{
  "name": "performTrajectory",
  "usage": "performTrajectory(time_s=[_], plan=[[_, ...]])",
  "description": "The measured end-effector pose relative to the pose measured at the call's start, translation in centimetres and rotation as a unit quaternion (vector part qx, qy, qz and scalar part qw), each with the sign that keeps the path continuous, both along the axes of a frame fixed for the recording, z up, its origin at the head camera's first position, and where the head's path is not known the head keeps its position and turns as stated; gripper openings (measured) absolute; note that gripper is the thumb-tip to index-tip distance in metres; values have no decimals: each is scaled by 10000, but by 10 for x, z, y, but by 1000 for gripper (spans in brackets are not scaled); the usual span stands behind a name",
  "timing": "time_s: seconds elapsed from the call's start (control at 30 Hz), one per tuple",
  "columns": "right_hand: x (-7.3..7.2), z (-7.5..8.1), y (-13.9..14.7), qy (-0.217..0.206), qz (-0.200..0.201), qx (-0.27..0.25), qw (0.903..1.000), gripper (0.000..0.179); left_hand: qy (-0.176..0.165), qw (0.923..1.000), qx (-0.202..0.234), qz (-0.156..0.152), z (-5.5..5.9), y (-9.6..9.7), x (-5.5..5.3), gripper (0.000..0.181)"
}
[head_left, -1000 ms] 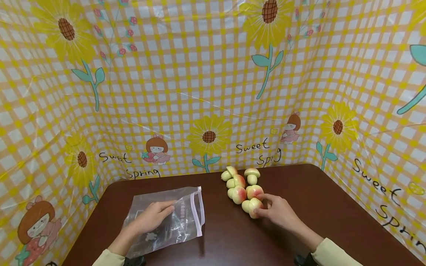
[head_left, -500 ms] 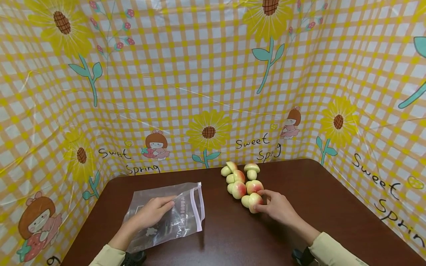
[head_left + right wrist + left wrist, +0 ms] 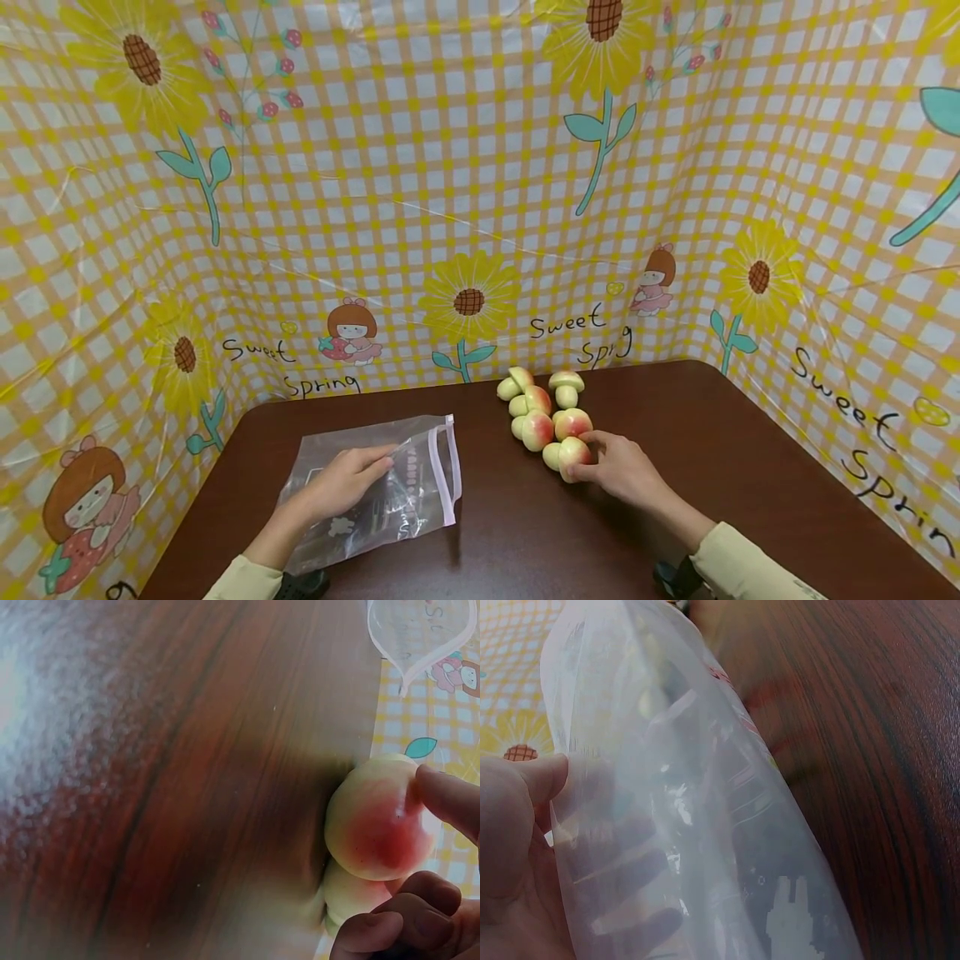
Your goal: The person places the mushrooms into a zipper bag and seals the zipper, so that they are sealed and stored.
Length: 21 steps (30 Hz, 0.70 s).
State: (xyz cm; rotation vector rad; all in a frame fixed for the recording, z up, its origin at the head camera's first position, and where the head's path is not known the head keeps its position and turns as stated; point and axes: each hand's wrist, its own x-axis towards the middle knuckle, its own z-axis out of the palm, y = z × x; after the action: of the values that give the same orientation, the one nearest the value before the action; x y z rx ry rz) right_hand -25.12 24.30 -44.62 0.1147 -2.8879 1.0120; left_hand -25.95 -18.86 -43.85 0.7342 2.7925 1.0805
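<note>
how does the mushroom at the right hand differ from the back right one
The glossy, pale-yellow, red-blushed mushroom is pinched by the right hand; the pale-yellow, wide-capped mushroom at back right is untouched. In the head view, the first's stem points left, the second's toward the camera. Both have a rounded cap and stubby stem.

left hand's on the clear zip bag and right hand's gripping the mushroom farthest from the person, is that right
Not quite: the right hand grips the nearest mushroom, not the farthest, as the head view shows. The left hand is on the clear zip bag, as you said.
</note>
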Motion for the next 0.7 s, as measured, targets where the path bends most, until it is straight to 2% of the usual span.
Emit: performTrajectory(time_s=[0.23,0.7], plan=[[0,0,-1,-78,2,-14,10000,70,-5,10000,-20,-45,-1,1,-1,43],[-2,-1,-1,70,185,-79,9998,63,-3,10000,-19,-3,-2,0,-1,45]])
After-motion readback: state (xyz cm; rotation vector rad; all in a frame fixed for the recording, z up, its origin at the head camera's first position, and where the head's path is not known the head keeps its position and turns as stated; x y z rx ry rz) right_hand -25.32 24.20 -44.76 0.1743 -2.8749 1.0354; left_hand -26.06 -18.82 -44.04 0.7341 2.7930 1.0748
